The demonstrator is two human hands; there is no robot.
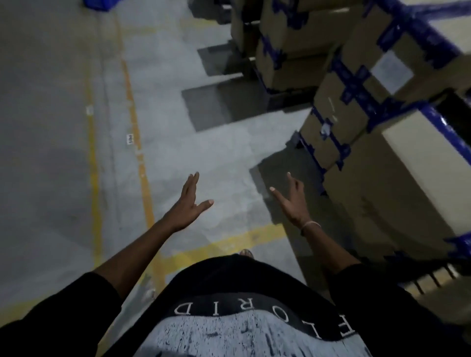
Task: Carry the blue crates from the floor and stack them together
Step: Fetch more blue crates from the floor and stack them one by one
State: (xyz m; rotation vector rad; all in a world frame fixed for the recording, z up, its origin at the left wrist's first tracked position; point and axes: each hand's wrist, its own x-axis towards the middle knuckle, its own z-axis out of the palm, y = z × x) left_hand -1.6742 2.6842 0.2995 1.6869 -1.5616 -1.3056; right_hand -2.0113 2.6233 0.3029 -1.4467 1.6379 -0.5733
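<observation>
A blue crate (100,3) shows only as a sliver at the top left edge, far off on the grey concrete floor (63,127). My left hand (188,201) is stretched out in front of me, fingers straight and thumb apart, holding nothing. My right hand (293,201) is held out beside it, palm turned inward, fingers spread and empty, with a light band on the wrist. Both hands hover over bare floor, far from the crate.
Stacks of cardboard boxes (362,183) with blue tape stand along the right, some on dark pallets (288,98), beside a blue rack beam (443,127). Yellow lines (137,142) run along the floor. My foot (246,252) shows below my black shirt.
</observation>
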